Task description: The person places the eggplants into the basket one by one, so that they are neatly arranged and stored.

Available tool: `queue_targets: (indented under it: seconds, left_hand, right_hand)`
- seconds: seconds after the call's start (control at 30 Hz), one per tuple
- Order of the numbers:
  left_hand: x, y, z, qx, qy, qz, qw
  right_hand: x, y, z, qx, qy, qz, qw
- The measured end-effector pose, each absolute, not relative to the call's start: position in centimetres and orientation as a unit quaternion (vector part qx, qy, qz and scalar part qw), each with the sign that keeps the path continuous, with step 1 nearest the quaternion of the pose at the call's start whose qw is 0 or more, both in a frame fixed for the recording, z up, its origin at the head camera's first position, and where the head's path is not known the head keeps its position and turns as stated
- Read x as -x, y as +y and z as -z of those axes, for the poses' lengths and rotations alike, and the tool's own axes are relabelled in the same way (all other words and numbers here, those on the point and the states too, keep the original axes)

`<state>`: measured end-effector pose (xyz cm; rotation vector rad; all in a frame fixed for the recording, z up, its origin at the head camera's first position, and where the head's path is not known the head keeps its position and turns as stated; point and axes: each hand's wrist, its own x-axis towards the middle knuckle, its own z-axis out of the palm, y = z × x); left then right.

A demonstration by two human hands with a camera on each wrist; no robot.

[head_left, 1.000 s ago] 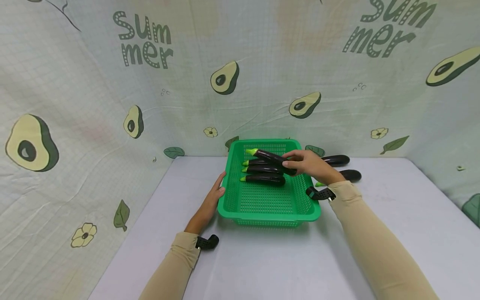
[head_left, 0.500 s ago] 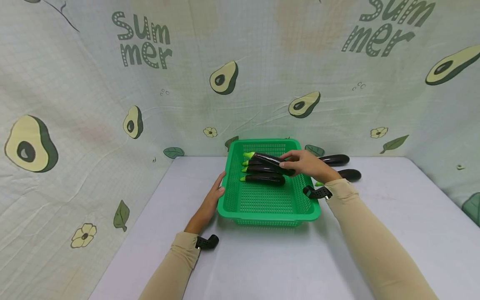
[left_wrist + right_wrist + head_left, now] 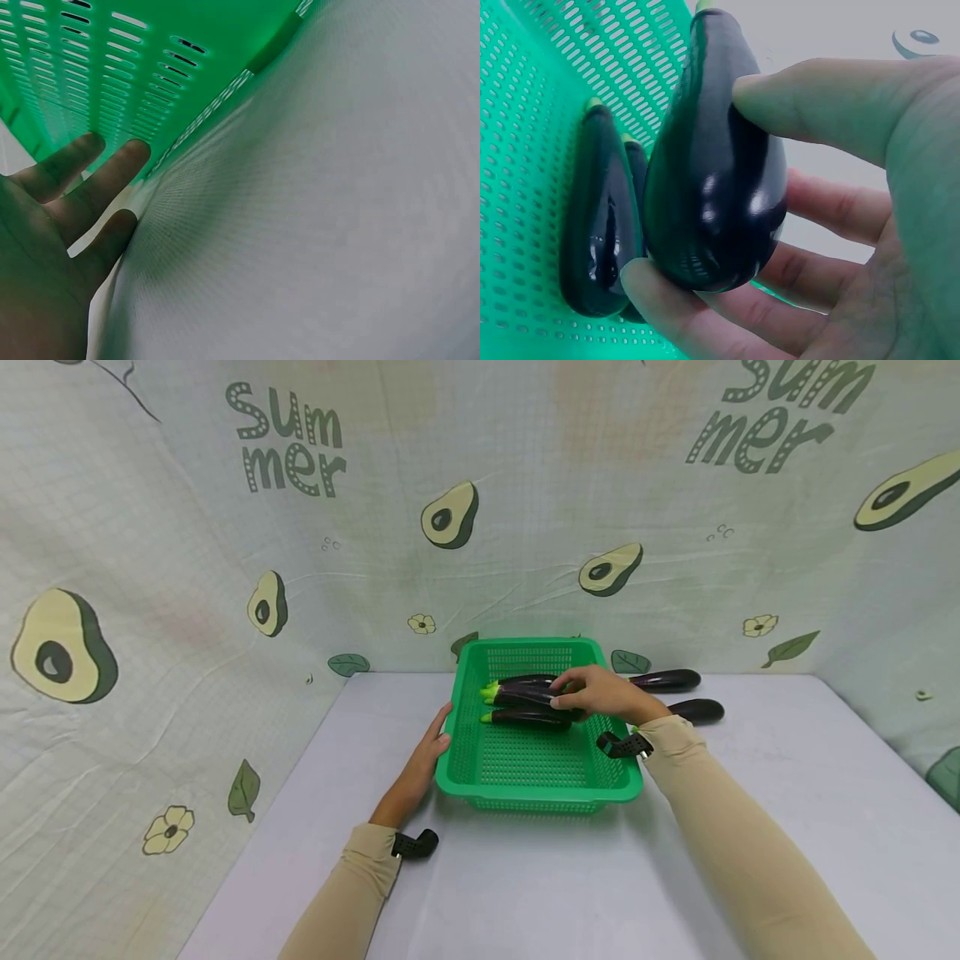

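Note:
My right hand point(image 3: 603, 693) grips a dark purple eggplant point(image 3: 712, 165) by its thick end, thumb on one side and fingers curled beneath. Its green stem end points left, over the inside of a green plastic basket point(image 3: 540, 794). Beneath and beside it lie other eggplants, one nearer the front point(image 3: 528, 718) and one behind point(image 3: 528, 680); the held one partly hides another. Against the basket's left outer side, my left hand point(image 3: 416, 772) rests with spread, fairly straight fingers. The left wrist view shows its fingertips touching or very close to the slotted wall point(image 3: 124, 90).
Right of the basket, two more eggplants lie on the white table point(image 3: 495, 885), one toward the back point(image 3: 675, 681) and one nearer point(image 3: 699, 711). My right forearm passes in front of the nearer one. A patterned cloth point(image 3: 525, 485) hangs behind the table.
My right hand has moved slightly left and down with the eggplant, which now lies lower and more level among the others. The left hand and the basket have stayed put.

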<state>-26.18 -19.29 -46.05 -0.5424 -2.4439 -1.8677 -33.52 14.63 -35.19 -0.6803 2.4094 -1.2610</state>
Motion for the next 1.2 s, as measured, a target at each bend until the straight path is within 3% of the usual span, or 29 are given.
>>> queue_targets:
  seconds: [1.2]
  left_hand:
    - [26.19,-19.26,46.1,0.178,-0.781,0.598,0.016]
  right_hand:
    - [33.56,14.05,35.48,0.272,0.881,0.359,0.149]
